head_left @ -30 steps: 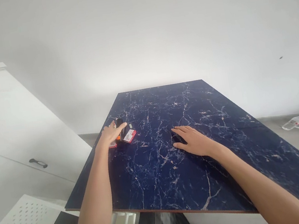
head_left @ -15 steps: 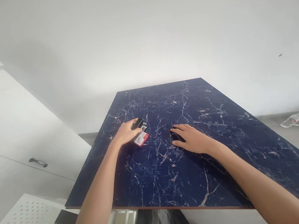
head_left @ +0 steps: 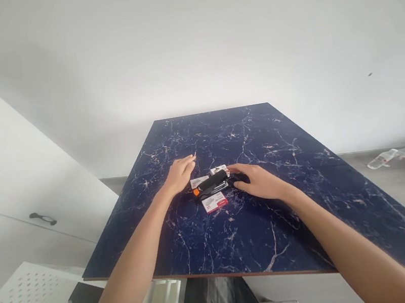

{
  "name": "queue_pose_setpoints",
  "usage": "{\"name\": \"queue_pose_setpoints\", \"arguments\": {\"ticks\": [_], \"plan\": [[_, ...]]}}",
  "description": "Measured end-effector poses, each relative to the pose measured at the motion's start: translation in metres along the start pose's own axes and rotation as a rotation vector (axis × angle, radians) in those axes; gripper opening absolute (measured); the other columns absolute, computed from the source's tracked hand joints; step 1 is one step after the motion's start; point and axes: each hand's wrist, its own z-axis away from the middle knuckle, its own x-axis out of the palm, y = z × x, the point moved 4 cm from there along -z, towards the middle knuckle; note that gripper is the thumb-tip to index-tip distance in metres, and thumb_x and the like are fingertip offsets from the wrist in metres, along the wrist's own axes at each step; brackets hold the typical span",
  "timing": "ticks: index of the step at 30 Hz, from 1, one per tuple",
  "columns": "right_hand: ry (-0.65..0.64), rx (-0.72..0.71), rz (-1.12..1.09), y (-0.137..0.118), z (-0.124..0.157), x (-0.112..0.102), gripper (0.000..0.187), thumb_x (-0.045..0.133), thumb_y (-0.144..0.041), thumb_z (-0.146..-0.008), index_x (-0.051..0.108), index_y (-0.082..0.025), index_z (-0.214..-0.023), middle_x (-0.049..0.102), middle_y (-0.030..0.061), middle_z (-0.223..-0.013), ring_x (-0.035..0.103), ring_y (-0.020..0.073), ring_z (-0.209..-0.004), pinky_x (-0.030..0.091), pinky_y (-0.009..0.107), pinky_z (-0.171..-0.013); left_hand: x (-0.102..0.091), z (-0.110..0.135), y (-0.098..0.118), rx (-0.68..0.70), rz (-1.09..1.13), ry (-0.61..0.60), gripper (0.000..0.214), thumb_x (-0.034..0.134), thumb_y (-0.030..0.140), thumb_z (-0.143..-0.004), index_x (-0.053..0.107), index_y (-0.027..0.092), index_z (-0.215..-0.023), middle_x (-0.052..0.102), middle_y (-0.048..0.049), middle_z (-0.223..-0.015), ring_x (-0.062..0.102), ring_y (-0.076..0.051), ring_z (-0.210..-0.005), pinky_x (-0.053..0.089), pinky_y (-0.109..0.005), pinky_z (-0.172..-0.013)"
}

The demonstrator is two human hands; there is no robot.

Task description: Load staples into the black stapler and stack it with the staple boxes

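My left hand [head_left: 181,174] lies open just left of the stapler [head_left: 211,186]. My right hand [head_left: 259,182] rests flat at its right end. It looks stiff and light; grip mid-body.

Plastic bottle [head_left: 390,157], white cabinet [head_left: 16,165]

A black stapler [head_left: 211,184] with an orange tip lies near the middle of the dark blue marbled desk [head_left: 278,242], with small red-and-white boxes around it: one [head_left: 215,203] just in front of it and two [head_left: 199,181] [head_left: 219,170] just behind. The left hand [head_left: 179,174] lies flat and spread just left of the stapler, not holding it. The right hand [head_left: 259,183] lies just right of the stapler over a small dark object [head_left: 242,178], its fingertips [head_left: 235,183] at the stapler's end.
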Motion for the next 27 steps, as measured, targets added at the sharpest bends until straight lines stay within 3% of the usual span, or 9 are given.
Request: {"name": "queue_pose_setpoints", "arguments": {"ticks": [3, 7, 12, 16, 20, 23, 27], "plan": [[0.046, 0.005, 0.018, -0.002, -0.001, 0.007, 0.055, 0.056, -0.027, -0.092, 0.048, -0.024, -0.147, 0.055, 0.0090, -0.146, 0.056, 0.0289, -0.129, 0.044, 0.045, -0.109, 0.008, -0.005, -0.015, -0.005, -0.064, -0.083, 0.048, 0.032, 0.045, -0.106, 0.064, 0.026, -0.136, 0.057, -0.0026, -0.146, 0.044, -0.029, -0.139, 0.031, -0.048, -0.117], [0.093, -0.039, 0.037, -0.005, -0.003, 0.013, 0.050, 0.056, -0.023, -0.093, 0.051, -0.021, -0.142, 0.056, 0.0106, -0.142, 0.054, 0.0274, -0.129, 0.043, 0.043, -0.110, 0.012, 0.000, 0.006, 0.065, 0.057, -0.148, 0.052, 0.029, 0.050, -0.106, 0.067, 0.026, -0.132, 0.065, -0.0040, -0.136, 0.056, -0.026, -0.127, 0.042, -0.042, -0.109], [0.138, -0.032, -0.025, -0.005, -0.002, 0.007, 0.025, 0.056, -0.024, -0.093, 0.064, -0.021, -0.117, 0.067, 0.0081, -0.111, 0.066, 0.0206, -0.095, 0.051, 0.033, -0.085, -0.001, 0.011, 0.034, 0.110, 0.085, -0.076, 0.048, 0.036, 0.052, -0.104, 0.066, 0.026, -0.131, 0.062, -0.0052, -0.138, 0.055, -0.026, -0.127, 0.044, -0.042, -0.106], [0.057, -0.043, -0.122, -0.007, -0.003, 0.009, 0.025, 0.057, -0.024, -0.093, 0.064, -0.023, -0.116, 0.070, 0.0030, -0.098, 0.064, 0.0158, -0.079, 0.049, 0.028, -0.073, 0.004, 0.017, 0.042, 0.176, 0.015, -0.153, 0.053, 0.027, 0.052, -0.106, 0.061, 0.027, -0.137, 0.059, -0.0052, -0.141, 0.050, -0.027, -0.130, 0.040, -0.046, -0.109], [0.054, -0.032, -0.125, -0.009, -0.006, 0.017, 0.018, 0.062, -0.024, -0.089, 0.064, -0.021, -0.107, 0.069, 0.0021, -0.093, 0.062, 0.0146, -0.075, 0.045, 0.027, -0.070, 0.010, 0.019, 0.048, 0.270, -0.139, -0.051, 0.054, 0.020, 0.044, -0.108, 0.057, 0.025, -0.143, 0.054, -0.0053, -0.148, 0.040, -0.029, -0.137, 0.030, -0.053, -0.115], [0.040, -0.024, -0.108, -0.010, -0.008, 0.019, 0.010, 0.062, -0.025, -0.090, 0.065, -0.020, -0.098, 0.068, 0.0017, -0.087, 0.061, 0.0147, -0.073, 0.044, 0.026, -0.068, 0.009, 0.019, 0.053, 0.352, -0.161, -0.028, 0.051, 0.024, 0.040, -0.107, 0.062, 0.025, -0.138, 0.060, -0.0054, -0.141, 0.045, -0.029, -0.132, 0.034, -0.052, -0.111], [0.007, 0.002, -0.101, 0.003, -0.006, 0.002, 0.019, 0.059, -0.032, -0.094, 0.071, -0.023, -0.106, 0.073, 0.0041, -0.099, 0.065, 0.0174, -0.082, 0.048, 0.029, -0.075, 0.001, 0.017, 0.051, 0.326, -0.115, 0.046, 0.048, 0.029, 0.040, -0.107, 0.071, 0.023, -0.124, 0.069, -0.0054, -0.127, 0.053, -0.026, -0.121, 0.040, -0.048, -0.106]]}}
